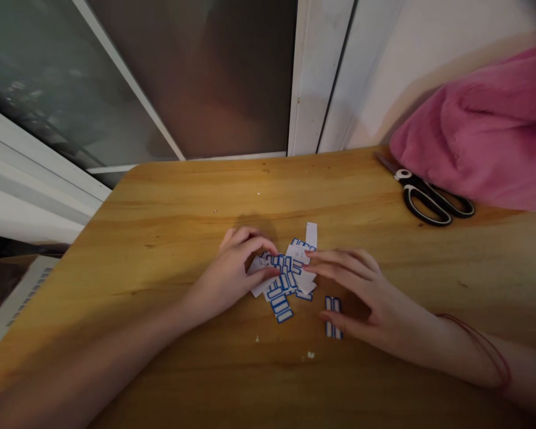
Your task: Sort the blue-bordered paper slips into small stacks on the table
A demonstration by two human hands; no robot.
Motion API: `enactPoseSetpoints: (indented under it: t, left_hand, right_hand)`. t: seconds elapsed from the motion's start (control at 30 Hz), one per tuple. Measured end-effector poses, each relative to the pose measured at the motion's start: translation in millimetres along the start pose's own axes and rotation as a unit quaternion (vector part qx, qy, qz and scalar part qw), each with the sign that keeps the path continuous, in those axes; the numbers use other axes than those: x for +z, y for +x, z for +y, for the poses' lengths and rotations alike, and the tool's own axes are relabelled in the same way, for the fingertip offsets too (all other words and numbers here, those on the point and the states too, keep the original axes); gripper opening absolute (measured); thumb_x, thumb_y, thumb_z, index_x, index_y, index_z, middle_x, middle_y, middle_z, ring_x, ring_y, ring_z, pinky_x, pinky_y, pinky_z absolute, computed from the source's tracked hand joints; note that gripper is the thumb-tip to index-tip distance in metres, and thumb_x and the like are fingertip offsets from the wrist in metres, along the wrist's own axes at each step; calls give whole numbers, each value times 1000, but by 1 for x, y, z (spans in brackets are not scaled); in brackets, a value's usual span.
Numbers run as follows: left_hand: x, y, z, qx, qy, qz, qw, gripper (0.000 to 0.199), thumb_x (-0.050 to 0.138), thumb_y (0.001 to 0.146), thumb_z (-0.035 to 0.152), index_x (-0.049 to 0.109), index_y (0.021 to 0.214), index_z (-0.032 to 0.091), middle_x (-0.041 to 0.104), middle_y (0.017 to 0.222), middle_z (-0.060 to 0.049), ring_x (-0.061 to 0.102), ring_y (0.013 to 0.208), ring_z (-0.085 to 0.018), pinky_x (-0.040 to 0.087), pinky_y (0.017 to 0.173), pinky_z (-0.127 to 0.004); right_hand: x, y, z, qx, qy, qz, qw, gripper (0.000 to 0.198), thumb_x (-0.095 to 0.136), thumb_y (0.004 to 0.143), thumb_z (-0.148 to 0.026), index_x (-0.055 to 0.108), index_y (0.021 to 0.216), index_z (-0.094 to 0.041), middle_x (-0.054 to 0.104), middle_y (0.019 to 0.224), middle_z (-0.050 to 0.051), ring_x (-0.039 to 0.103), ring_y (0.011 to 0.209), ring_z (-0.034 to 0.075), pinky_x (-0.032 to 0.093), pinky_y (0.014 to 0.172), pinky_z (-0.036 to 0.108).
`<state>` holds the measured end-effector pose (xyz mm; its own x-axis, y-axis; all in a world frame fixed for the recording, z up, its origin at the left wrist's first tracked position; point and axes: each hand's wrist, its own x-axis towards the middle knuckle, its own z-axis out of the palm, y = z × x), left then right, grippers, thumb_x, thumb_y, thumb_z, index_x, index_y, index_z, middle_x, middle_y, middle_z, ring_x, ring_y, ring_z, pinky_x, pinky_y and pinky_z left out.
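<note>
A loose pile of small paper slips (288, 280), some plain white and some with blue-edged label boxes, lies on the wooden table. My left hand (245, 262) rests at the pile's left side, its thumb and index fingertips apart on the papers. From the right, my right hand (361, 286) reaches in with fingers spread, the fingertips touching the pile's right edge. Its thumb is by a separate blue-bordered slip (333, 319), partly covering it. One white slip (311, 234) sticks out at the pile's far side.
Black-and-white scissors (424, 190) lie at the back right, beside a pink fluffy cloth (482, 131). Tiny paper scraps (311, 355) dot the wooden table (170, 208). Behind its far edge stands a framed glass panel (205, 77). A box (18, 298) is low at the left.
</note>
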<state>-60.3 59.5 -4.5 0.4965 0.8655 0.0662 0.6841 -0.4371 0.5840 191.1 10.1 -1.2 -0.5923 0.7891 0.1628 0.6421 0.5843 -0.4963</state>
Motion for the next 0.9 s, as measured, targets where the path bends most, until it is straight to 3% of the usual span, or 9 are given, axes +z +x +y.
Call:
enactPoseSetpoints:
  t: [0.13, 0.33, 0.43, 0.6, 0.73, 0.9]
  left_hand:
    - [-4, 1, -2, 13, -36, -13, 999, 8, 61, 87, 26, 61, 94, 24, 59, 96, 0, 49, 97, -18, 41, 88, -34]
    - [-5, -3, 2, -12, -27, 35, 999, 10, 48, 86, 13, 56, 83, 18, 54, 84, -2, 49, 84, -16, 43, 74, -30]
    - [-5, -8, 5, 53, 11, 64, 996, 18, 46, 86, 11, 59, 95, 20, 56, 95, -4, 49, 95, -18, 43, 84, -35]
    - [-1, -20, 12, 246, 112, -20, 962, 36, 49, 86, 14, 62, 116, 29, 59, 114, -4, 47, 107, -22, 37, 95, -40]
    - [4, -22, 14, 247, 143, -55, 957, 41, 49, 88, 19, 57, 126, 30, 60, 115, -5, 48, 105, -23, 39, 93, -39]
    - [4, -19, 14, 231, 124, -57, 963, 42, 49, 86, 17, 60, 123, 33, 60, 111, -5, 48, 102, -22, 40, 92, -39]
  right_hand:
    - [3, 0, 0, -44, -68, -43, 996, 61, 50, 91, -38, 30, 147, -26, 38, 150, 6, 27, 140, 27, 30, 110, 54]
    - [4, -2, -1, -7, -40, 14, 999, 36, 48, 92, -24, 56, 127, -24, 55, 136, 5, 41, 130, 24, 38, 105, 48]
    - [5, 0, 2, 12, -34, 48, 998, 30, 49, 91, -24, 60, 120, -24, 60, 128, 6, 48, 121, 24, 41, 100, 47]
    - [9, 11, 3, 62, -88, 81, 991, 34, 59, 86, -42, 66, 115, -27, 58, 119, 9, 48, 108, 27, 42, 92, 47]
    - [11, 15, 2, 74, -89, 69, 991, 27, 59, 87, -41, 69, 110, -32, 57, 121, 6, 45, 111, 27, 38, 93, 46]
    - [10, 15, 3, 77, -46, 75, 993, 20, 60, 87, -35, 69, 103, -28, 58, 118, 6, 47, 111, 26, 38, 92, 45]
